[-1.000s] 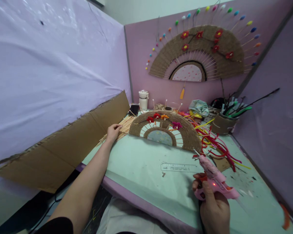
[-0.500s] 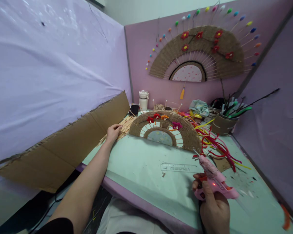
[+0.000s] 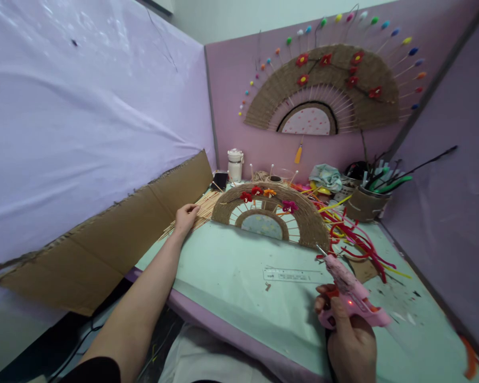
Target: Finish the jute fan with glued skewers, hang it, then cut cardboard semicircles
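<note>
L hand is at the thin sticks, just left of the table fan; can't tell if the fingertips pinch one. R hand, well apart from L, is wrapped round a pink glue gun in front of the fan's right end, nozzle near its edge; contact unclear. Fan sits mid-table, flat side toward the person.

Progress (my guess): well along. Woven band, patterned centre & flowers look done. Maybe left: rim trim. Only a few white-tipped sticks show behind the fan, vs the full bright-tipped row on the wall fan above; can't tell if they're fixed.

Room: widest in front of the fan, w/ ruler & a scrap there, down to the table's near edge. Tight elsewhere: cardboard left of fan, fuzzy red strips & tool pot right.
</note>
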Demonstrator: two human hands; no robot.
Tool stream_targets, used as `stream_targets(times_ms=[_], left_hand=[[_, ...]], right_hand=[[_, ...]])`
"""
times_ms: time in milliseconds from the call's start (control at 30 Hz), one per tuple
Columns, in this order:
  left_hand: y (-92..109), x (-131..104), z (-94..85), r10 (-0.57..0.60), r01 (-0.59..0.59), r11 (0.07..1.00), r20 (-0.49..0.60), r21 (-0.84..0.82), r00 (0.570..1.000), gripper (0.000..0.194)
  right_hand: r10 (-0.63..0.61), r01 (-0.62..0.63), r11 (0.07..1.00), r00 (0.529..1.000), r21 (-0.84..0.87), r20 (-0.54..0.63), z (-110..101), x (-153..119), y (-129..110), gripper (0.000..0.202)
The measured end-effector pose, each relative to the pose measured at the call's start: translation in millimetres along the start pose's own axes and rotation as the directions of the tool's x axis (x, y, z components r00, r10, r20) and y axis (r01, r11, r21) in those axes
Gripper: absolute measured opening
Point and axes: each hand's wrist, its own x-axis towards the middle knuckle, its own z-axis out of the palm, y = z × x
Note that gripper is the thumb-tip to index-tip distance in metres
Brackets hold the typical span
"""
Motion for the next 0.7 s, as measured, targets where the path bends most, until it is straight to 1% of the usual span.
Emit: stream_targets(times_ms=[500,700], left_hand=[[0.5,-0.4,-0.2,0.008,-0.008,1.000,-0.015,0.022,1.000,0.027],[2.2,-1.3,-0.4,0.005,-0.005,1.000,-0.022,0.022,1.000,0.026]], right_hand=[[-0.012,0.012,0.999,1.000,0.046,-0.004,0.7,-1.6,-1.4,0.036],[-0.005,0.005,1.000,1.000,0.031,-0.002,1.4,-1.1,-2.0,0.035]])
